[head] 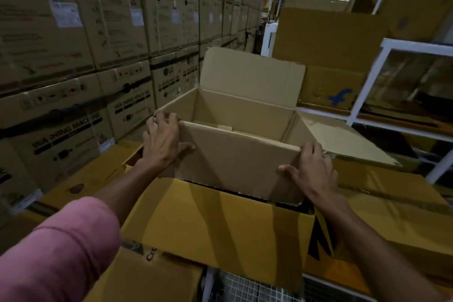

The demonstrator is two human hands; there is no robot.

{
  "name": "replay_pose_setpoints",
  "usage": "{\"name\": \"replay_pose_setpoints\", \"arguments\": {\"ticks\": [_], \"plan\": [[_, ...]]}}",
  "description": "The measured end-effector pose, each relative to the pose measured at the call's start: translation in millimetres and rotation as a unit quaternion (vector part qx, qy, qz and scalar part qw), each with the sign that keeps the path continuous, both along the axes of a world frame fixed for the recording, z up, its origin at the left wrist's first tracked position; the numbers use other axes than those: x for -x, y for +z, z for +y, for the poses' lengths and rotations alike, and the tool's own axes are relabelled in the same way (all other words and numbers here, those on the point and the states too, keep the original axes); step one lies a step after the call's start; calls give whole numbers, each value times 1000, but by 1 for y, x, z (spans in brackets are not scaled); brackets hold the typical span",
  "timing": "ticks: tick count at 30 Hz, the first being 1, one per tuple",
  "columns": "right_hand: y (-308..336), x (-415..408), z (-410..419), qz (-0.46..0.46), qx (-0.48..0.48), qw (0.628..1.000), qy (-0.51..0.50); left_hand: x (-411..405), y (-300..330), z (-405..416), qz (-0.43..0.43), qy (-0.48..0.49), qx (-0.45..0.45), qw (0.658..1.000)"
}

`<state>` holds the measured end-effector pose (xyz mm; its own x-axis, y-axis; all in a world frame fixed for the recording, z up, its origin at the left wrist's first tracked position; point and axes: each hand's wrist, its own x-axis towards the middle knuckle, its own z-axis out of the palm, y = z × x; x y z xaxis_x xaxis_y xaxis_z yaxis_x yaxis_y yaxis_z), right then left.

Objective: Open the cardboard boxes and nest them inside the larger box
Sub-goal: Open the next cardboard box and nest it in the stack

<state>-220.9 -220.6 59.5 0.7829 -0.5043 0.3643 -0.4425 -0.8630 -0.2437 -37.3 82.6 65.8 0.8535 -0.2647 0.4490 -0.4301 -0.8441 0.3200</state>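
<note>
An open brown cardboard box (235, 159) sits partly down inside a larger yellow-brown box (220, 223), its far flap standing upright and its right flap splayed outward. My left hand (163, 140) grips the box's near left corner, fingers over the rim. My right hand (312, 171) grips the near right corner, thumb on the front wall. Something flat lies at the bottom of the open box. The larger box's near flap hangs toward me and its interior is mostly hidden.
Stacked washing machine cartons (73, 56) form a wall on the left. White metal racks (382, 86) with more cardboard boxes stand on the right. A wire mesh cage (245, 287) shows at the bottom. A pink sleeve (61, 252) covers my left upper arm.
</note>
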Motion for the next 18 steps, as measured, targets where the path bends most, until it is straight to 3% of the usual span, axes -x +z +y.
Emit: {"name": "replay_pose_setpoints", "arguments": {"ticks": [10, 18], "plan": [[17, -26, -21, 87, -37, 995, 9, -42, -18, -10, 51, -16, -30, 998], [17, -24, -40, 30, -86, 992, 88, -59, 0, -13, 80, -27, -45, 995]]}}
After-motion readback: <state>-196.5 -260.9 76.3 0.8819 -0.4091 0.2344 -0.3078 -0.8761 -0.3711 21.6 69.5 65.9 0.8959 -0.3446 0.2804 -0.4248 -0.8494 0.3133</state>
